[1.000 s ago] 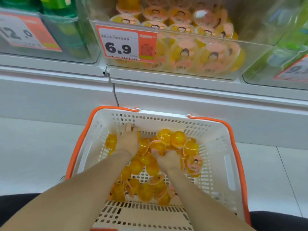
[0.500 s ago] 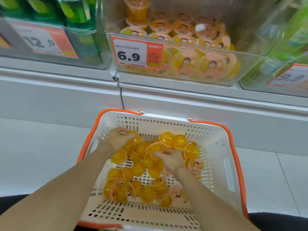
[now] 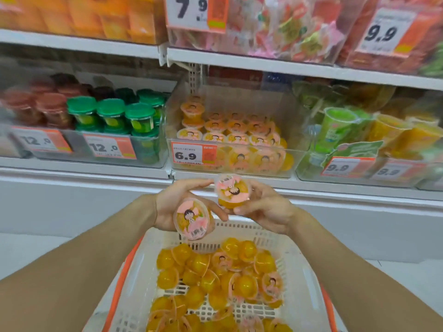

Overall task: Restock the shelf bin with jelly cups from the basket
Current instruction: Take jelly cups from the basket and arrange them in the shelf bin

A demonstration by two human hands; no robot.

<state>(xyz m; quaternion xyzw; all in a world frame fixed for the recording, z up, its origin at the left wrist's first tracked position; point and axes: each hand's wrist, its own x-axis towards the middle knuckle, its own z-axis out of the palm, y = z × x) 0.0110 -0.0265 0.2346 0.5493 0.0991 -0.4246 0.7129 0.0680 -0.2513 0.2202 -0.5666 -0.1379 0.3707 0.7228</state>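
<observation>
Both hands had risen out of the basket (image 3: 302, 281) since the earlier frame. The left hand (image 3: 178, 204) gripped one jelly cup (image 3: 193, 219), the right hand (image 3: 265, 207) pinched another cup (image 3: 233, 190), both held above the basket's far rim, near the shelf bin (image 3: 297, 149) holding more cups.

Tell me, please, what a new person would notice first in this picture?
Two hands raised above the basket, each holding one jelly cup: the left hand a cup with its pink lid toward the camera, the right hand another cup. Below lies the heap of orange cups; ahead, the clear bin tagged 6.9.
</observation>
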